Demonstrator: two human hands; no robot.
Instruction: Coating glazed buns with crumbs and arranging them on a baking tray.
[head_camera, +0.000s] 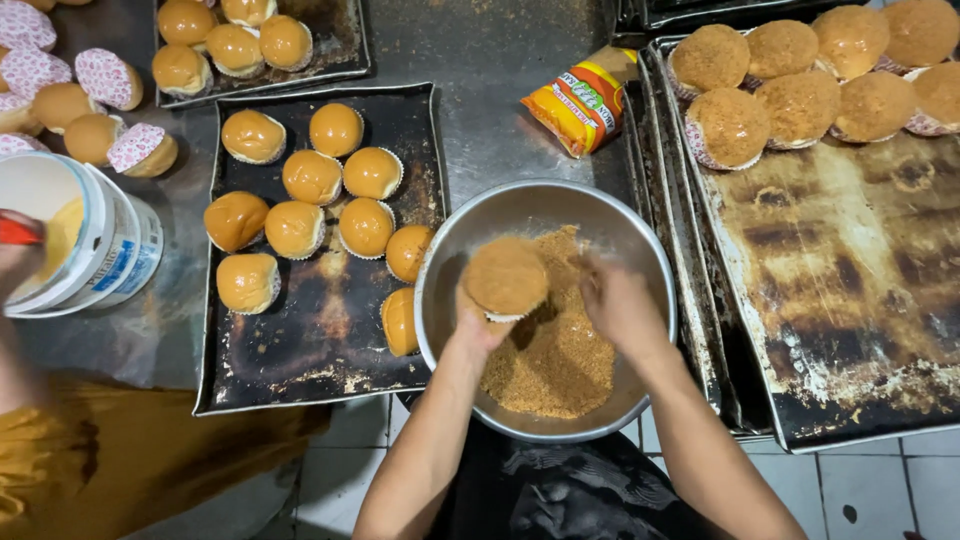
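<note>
Here, our left hand (480, 325) grips a round crumb-coated bun (505, 277) over the steel bowl (450, 250). Our right hand (618, 305) rests half-curled in the brown crumbs (555, 360), holding nothing we can see.

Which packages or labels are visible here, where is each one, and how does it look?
Snack-style packet: lies on the metal table above the steel bowl, between the trays; flat pouch, orange, yellow and red.
Tub label: on the white plastic tub at the left edge; blue and white band.
</note>
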